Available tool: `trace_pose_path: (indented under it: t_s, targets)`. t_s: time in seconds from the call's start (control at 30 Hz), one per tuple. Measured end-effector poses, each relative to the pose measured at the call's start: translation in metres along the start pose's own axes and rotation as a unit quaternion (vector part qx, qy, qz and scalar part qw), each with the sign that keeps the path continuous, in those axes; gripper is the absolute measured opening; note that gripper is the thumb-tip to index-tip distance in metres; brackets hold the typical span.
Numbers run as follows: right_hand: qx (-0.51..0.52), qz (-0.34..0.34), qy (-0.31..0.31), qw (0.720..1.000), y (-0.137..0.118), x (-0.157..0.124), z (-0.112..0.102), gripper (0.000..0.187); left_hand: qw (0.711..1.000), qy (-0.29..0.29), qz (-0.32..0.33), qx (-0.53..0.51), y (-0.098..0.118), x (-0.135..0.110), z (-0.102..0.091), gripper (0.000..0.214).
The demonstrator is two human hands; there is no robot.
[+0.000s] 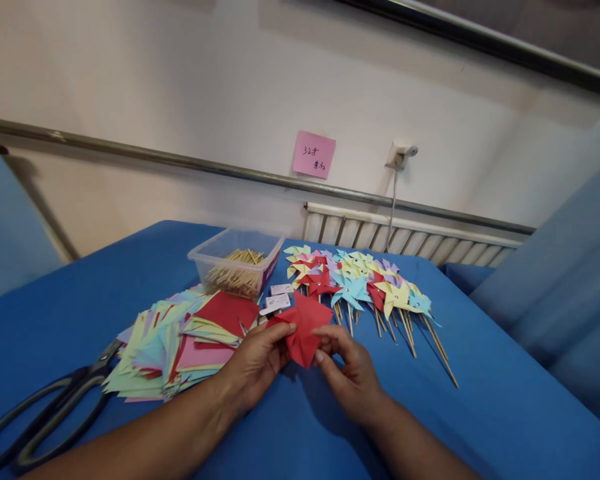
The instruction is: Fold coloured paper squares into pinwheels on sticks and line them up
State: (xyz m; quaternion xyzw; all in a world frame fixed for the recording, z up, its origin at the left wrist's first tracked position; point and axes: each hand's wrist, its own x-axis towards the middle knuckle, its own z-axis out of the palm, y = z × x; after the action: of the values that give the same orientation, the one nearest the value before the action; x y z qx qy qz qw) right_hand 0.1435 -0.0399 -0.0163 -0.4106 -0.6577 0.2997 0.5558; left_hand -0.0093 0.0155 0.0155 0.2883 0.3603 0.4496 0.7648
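Currently left hand (257, 360) and right hand (353, 373) each pinch the red paper (304, 330) from opposite sides, likely steadying its folds; paper stack (180, 340) left, pinwheels (360, 283) far.

Bare blue tablecloth (480, 400) lies open near right; paper stack (175, 347), scissors (45, 413), tub (235, 263) and pinwheels (360, 283) crowd left and far.

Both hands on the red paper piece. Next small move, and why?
Probably pin the folded tips at the centre with the left hand and free the right hand to take a wooden stick from the clear box. The red paper pinwheel looks folded but has no stick, unlike the finished pinwheels behind it.
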Motion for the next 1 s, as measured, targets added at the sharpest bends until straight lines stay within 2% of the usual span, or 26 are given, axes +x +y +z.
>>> trace_pose_path:
  t_s: [0.13, 0.33, 0.6, 1.0]
  targets:
    - [-0.03, -0.001, -0.036, 0.999, 0.006, 0.003, -0.003, 0.026, 1.0, -0.02, -0.004, 0.007, -0.002, 0.001, -0.003, 0.006]
    - [0.004, 0.047, -0.006, 0.999, 0.004, 0.006, -0.002, 0.006, 0.999, -0.032, 0.008, 0.041, -0.005, -0.001, -0.003, 0.006]
    - [0.114, 0.169, 0.042, 0.978, 0.005, 0.008, 0.004, 0.021, 0.99, -0.067, 0.033, 0.121, -0.01, -0.004, -0.001, 0.01]
    - [0.068, 0.195, 0.06, 0.977, 0.01, 0.008, 0.006, 0.02, 0.984, -0.059, 0.017, 0.17, -0.017, 0.0, -0.006, 0.022]
